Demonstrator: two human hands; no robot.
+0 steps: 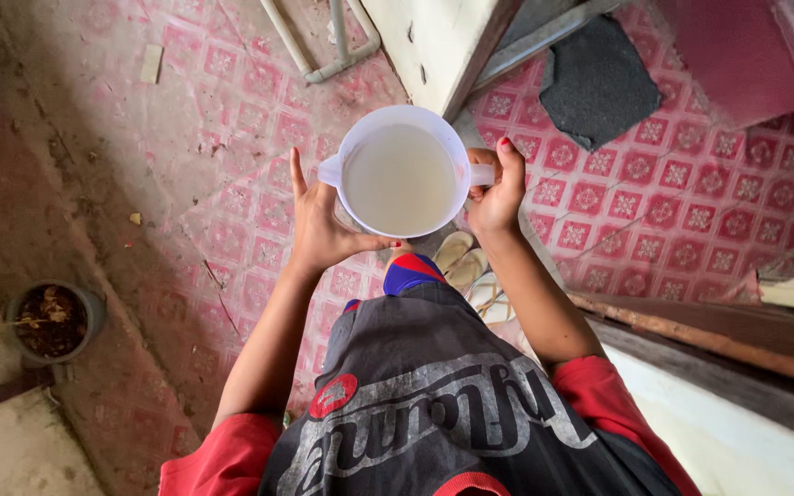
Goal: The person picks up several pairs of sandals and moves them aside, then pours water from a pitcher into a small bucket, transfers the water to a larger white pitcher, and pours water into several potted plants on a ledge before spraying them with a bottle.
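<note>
White plastic jug [402,174] held out in front of the body, above the patterned red floor [654,184], filled close to the rim with cloudy pale liquid.

Left hand [323,225]: palm cupped against the jug's left side and base, fingers spread upward, supporting from below.

Right hand [496,193]: wrapped around the handle on the jug's right side, thumb on top.

Both forearms reach forward, elbows bent, wrists level.

Judgement: with the liquid this high, keep the rim level, keep the lower hand bearing the weight, and move slowly to avoid sloshing over the spout.
</note>
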